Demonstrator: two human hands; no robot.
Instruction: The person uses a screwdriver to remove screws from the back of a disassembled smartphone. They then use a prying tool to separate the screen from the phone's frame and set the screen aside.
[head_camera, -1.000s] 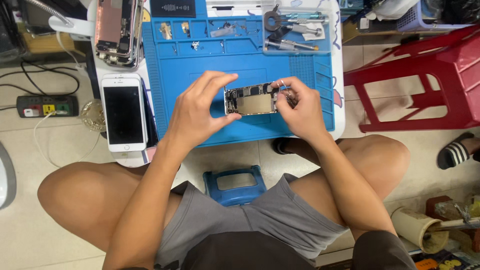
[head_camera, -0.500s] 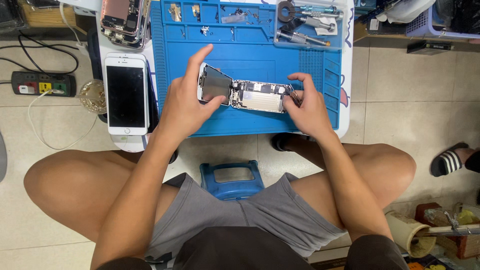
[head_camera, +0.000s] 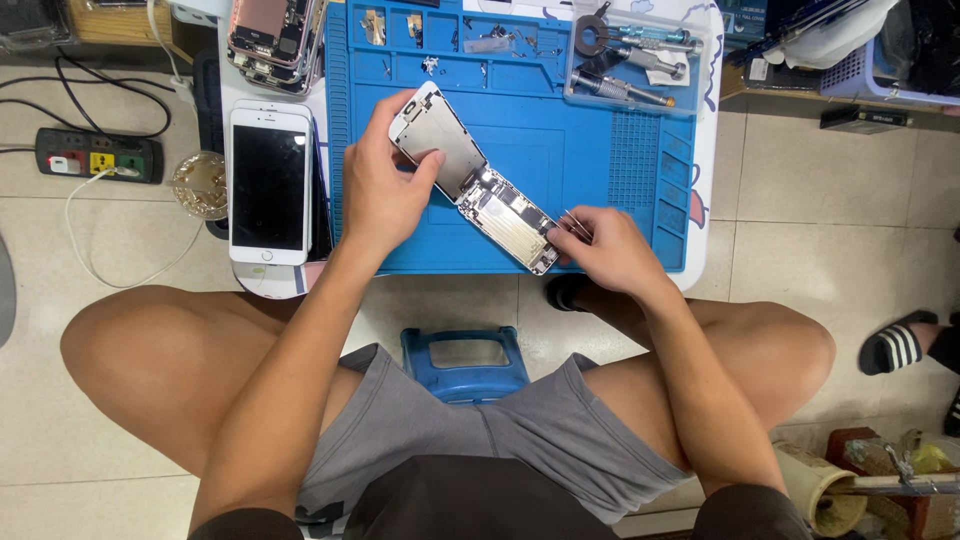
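Left hand (head_camera: 378, 195) grip pinches the lifted screen panel (head_camera: 437, 140); right hand (head_camera: 612, 250) grip closed on tweezers (head_camera: 574, 226) at the phone body (head_camera: 510, 218) on the blue mat (head_camera: 600, 190). Risk: opening the panel too wide probably tears its flex cables.

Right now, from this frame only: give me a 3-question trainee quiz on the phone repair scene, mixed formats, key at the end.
1. True or false: the left hand holds the lifted screen panel of the opened phone.
2. Multiple choice: where does the intact white phone lie? A) on the blue work mat B) left of the blue work mat C) in the clear tool tray
3. Fill in: the right hand rests at the phone's lower end with thin metal ______ in its grip.

Key: 1 true; 2 B; 3 tweezers. The clear tool tray sits at the mat's upper right corner.
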